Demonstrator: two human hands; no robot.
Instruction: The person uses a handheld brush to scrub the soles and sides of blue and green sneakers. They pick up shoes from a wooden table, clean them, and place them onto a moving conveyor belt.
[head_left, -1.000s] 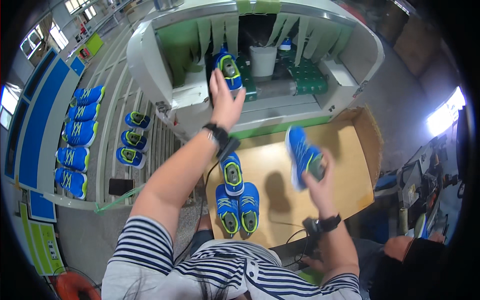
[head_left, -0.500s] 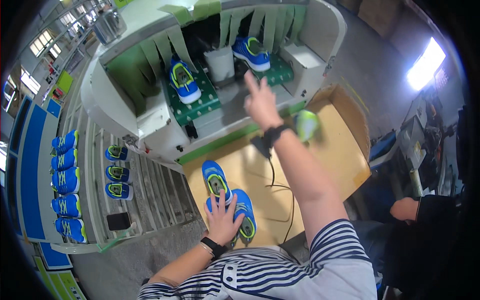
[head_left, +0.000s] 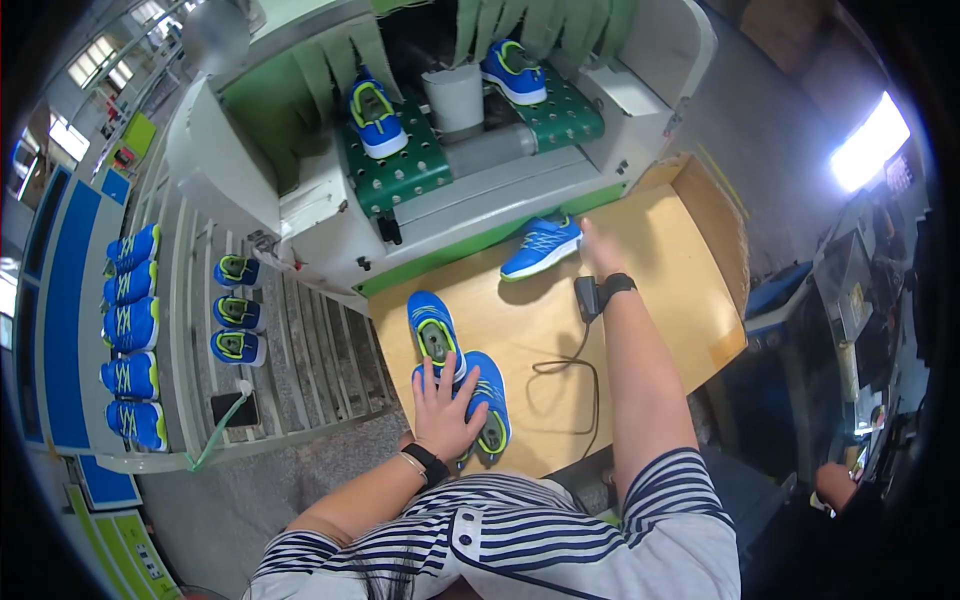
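Observation:
My left hand (head_left: 440,410) lies with its fingers spread over two blue sneakers with lime trim on the tan tabletop. Its fingertips touch the heel end of the left sneaker (head_left: 428,315) and the side of the right sneaker (head_left: 488,380). My right hand (head_left: 600,252), blurred and seen edge-on, is against the sole side of a third blue sneaker (head_left: 545,246), which tilts above its shadow near the machine. Whether its fingers grip that shoe is unclear. A small black device (head_left: 588,298) with a cable sits by my right wrist.
Two more sneakers, a left one (head_left: 376,118) and a right one (head_left: 515,72), lie on the machine's green dotted belts (head_left: 400,178) under fabric strips. On the left, a slatted rack (head_left: 300,350) carries several sneakers and a phone (head_left: 235,408). Another person's hand (head_left: 835,487) shows at right.
My right hand has come down from the machine opening toward the tabletop. The third sneaker has moved left and turned so its laced upper shows. My left hand stays on the two sneakers.

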